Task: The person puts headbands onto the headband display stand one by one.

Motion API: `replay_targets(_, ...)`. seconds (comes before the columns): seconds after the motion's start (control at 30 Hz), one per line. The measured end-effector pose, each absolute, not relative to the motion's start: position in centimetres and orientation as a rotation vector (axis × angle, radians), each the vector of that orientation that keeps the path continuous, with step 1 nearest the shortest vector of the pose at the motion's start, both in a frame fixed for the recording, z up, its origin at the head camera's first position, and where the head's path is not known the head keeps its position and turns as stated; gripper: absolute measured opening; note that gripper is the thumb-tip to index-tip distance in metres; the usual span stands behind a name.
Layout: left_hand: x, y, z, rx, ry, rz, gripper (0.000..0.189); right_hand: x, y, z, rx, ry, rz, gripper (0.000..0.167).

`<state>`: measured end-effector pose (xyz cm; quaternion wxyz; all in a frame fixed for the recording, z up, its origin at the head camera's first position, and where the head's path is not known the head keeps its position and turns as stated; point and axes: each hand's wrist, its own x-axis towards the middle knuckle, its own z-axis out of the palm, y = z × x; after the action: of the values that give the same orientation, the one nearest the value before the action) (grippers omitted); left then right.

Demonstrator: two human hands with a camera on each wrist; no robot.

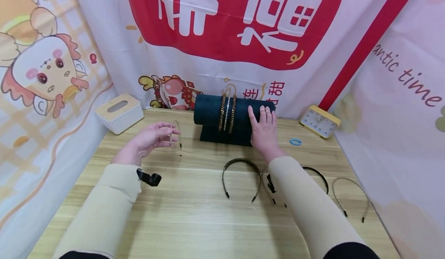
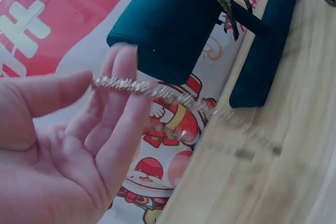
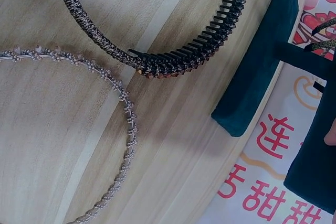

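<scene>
A thin, sparkling beaded headband (image 2: 178,98) is pinched between the thumb and fingers of my left hand (image 1: 153,138), left of a dark teal headband stand (image 1: 208,110). Its two ends point away from the palm, blurred in the left wrist view. My right hand (image 1: 265,136) rests with fingers spread on the right part of the stand's padded roll. Around the middle of that roll sit a gold headband (image 1: 221,114), a white one (image 1: 227,114) and another gold one (image 1: 233,114). The right wrist view shows only a sliver of the right hand.
On the table lie a black toothed headband (image 1: 242,160), a beaded headband (image 3: 131,124) partly under the right arm, a black headband (image 1: 318,171) and a pale twisted headband (image 1: 351,179). A tissue box (image 1: 119,116), a blue ring (image 1: 295,142) and a yellow clock (image 1: 320,121) stand farther back.
</scene>
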<state>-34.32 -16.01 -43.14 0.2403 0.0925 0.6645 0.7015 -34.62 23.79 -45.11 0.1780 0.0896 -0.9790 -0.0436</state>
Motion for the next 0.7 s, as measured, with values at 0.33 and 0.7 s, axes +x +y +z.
replay_targets(0.33, -35.9, -14.1, -42.8, 0.225, 1.837, 2.111, 0.058, -34.7, 23.9, -45.2, 0.26, -2.764, -0.125, 0.096)
replay_targets(0.7, -37.9, -11.8, -42.1, 0.26, 1.911, 2.165, 0.055, -34.7, 24.0, -45.2, 0.265, -2.77, -0.148, 0.095)
